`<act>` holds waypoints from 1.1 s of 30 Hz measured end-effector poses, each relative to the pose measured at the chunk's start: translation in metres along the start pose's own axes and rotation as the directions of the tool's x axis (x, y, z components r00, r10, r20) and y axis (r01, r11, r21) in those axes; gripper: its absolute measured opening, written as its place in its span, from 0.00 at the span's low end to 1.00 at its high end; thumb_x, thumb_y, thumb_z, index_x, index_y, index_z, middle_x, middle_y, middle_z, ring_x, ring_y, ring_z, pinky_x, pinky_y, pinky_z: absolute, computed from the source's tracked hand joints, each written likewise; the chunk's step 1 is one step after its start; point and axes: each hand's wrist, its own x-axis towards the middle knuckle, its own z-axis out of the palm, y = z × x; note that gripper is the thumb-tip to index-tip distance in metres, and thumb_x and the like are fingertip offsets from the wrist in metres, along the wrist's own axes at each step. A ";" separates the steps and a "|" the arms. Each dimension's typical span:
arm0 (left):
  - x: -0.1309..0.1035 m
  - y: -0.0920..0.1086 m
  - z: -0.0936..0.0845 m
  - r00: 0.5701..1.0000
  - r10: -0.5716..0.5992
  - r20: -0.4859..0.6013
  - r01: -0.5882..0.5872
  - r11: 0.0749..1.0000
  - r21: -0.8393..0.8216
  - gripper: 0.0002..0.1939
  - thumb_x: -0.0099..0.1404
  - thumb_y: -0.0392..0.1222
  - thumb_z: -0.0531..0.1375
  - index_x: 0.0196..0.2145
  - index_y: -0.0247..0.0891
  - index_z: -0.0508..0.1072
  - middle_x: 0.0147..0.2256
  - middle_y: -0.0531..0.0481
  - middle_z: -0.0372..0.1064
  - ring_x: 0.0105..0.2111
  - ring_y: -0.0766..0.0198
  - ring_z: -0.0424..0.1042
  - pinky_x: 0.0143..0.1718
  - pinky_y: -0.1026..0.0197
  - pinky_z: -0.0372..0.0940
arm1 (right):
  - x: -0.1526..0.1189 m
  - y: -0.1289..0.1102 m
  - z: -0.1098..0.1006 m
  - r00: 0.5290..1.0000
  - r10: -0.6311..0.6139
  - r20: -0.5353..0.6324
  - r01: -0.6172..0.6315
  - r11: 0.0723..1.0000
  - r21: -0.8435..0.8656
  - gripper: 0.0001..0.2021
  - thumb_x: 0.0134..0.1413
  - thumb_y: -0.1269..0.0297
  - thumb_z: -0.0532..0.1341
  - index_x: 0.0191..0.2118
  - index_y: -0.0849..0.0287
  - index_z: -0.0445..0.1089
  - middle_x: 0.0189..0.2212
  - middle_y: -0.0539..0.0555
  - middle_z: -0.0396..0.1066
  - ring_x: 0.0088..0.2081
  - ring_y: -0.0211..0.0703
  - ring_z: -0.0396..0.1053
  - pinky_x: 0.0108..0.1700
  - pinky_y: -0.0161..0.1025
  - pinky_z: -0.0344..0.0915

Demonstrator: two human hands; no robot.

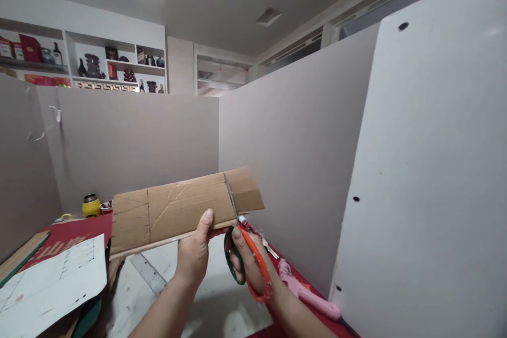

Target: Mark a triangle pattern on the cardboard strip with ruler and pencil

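A long strip of brown corrugated cardboard (178, 206) with pencil lines is raised above the table. My left hand (195, 256) grips its lower edge, thumb on the front face and fingers behind. In my right hand (250, 256) is a pair of scissors (259, 266) with one orange and one green handle loop. The scissor blades lie across the cardboard near its right end, one blade showing over the front face along a line. How far the cut runs I cannot tell.
A pink glue gun (309, 296) lies at the right on a red surface. Below the cardboard is a metal ruler (148, 273). At left are a marked white sheet (55, 285) and a yellow jar (91, 206). Grey partition panels (293, 142) stand around the table.
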 end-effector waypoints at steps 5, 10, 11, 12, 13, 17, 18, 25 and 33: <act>-0.001 0.000 0.001 1.000 0.003 0.003 -0.003 1.000 0.002 0.27 0.49 0.51 0.73 0.45 0.36 0.77 0.46 0.43 0.77 0.40 0.54 0.78 0.34 0.56 0.76 | -0.005 0.005 0.004 0.999 0.030 -0.034 -0.029 0.998 0.052 0.31 0.54 0.30 0.53 0.24 0.58 0.60 0.09 0.41 0.54 0.09 0.28 0.50 0.11 0.27 0.47; 0.002 -0.001 -0.004 1.000 -0.018 0.018 0.017 0.999 0.046 0.27 0.51 0.52 0.72 0.45 0.36 0.77 0.45 0.45 0.77 0.37 0.56 0.78 0.35 0.56 0.76 | -0.003 0.006 0.001 0.999 0.051 -0.004 -0.050 0.994 0.092 0.31 0.54 0.30 0.52 0.24 0.57 0.61 0.09 0.41 0.53 0.09 0.28 0.50 0.11 0.27 0.47; 0.002 -0.002 -0.005 0.999 -0.023 0.030 0.021 0.998 0.064 0.26 0.51 0.53 0.72 0.44 0.35 0.78 0.44 0.44 0.77 0.37 0.56 0.78 0.35 0.56 0.76 | -0.002 0.006 0.000 0.998 0.058 0.003 -0.058 0.992 0.110 0.31 0.54 0.30 0.52 0.25 0.57 0.61 0.10 0.41 0.54 0.09 0.29 0.51 0.11 0.27 0.48; 0.003 -0.002 -0.006 0.999 -0.029 0.044 0.025 0.997 0.080 0.26 0.51 0.53 0.72 0.43 0.35 0.78 0.43 0.44 0.78 0.37 0.55 0.78 0.35 0.56 0.76 | -0.001 0.005 -0.002 0.998 0.061 0.007 -0.062 0.990 0.129 0.30 0.55 0.31 0.52 0.25 0.57 0.61 0.10 0.42 0.55 0.10 0.29 0.53 0.12 0.28 0.50; 0.002 -0.002 -0.006 0.998 -0.033 0.060 0.027 0.995 0.093 0.25 0.51 0.54 0.72 0.42 0.34 0.78 0.41 0.43 0.78 0.38 0.54 0.78 0.35 0.56 0.76 | 0.000 0.004 -0.003 0.998 0.063 0.008 -0.063 0.987 0.145 0.30 0.55 0.31 0.52 0.25 0.57 0.60 0.11 0.42 0.56 0.10 0.30 0.54 0.12 0.28 0.52; 0.001 -0.005 -0.004 0.994 -0.037 0.107 0.024 0.993 0.116 0.25 0.51 0.55 0.71 0.42 0.34 0.78 0.40 0.43 0.78 0.41 0.51 0.78 0.35 0.54 0.76 | 0.002 0.000 -0.008 0.997 0.079 -0.008 -0.077 0.985 0.156 0.31 0.52 0.30 0.55 0.22 0.57 0.59 0.10 0.42 0.55 0.10 0.30 0.54 0.12 0.29 0.53; 0.002 -0.007 -0.004 0.994 -0.039 0.106 0.026 0.992 0.122 0.25 0.51 0.54 0.71 0.42 0.35 0.78 0.41 0.43 0.78 0.41 0.51 0.78 0.35 0.54 0.76 | 0.003 0.000 -0.009 0.995 0.101 -0.023 -0.096 0.983 0.158 0.31 0.51 0.29 0.55 0.22 0.56 0.60 0.09 0.42 0.54 0.09 0.30 0.53 0.11 0.29 0.52; 0.040 -0.022 -0.035 0.992 -0.121 -0.045 0.129 0.959 0.253 0.20 0.50 0.47 0.71 0.37 0.32 0.77 0.43 0.39 0.78 0.44 0.52 0.77 0.36 0.58 0.75 | 0.029 0.014 -0.035 0.957 0.280 -0.072 -0.263 0.947 0.186 0.32 0.44 0.27 0.57 0.20 0.56 0.62 0.07 0.40 0.51 0.07 0.30 0.49 0.09 0.29 0.47; 0.072 -0.020 -0.088 0.827 -0.547 0.135 0.388 0.727 0.566 0.25 0.53 0.39 0.72 0.49 0.35 0.74 0.40 0.44 0.77 0.33 0.59 0.76 0.28 0.61 0.71 | 0.034 0.019 -0.065 0.923 0.282 -0.261 -0.224 0.947 0.229 0.20 0.46 0.47 0.66 0.23 0.56 0.62 0.09 0.39 0.53 0.10 0.27 0.50 0.12 0.26 0.48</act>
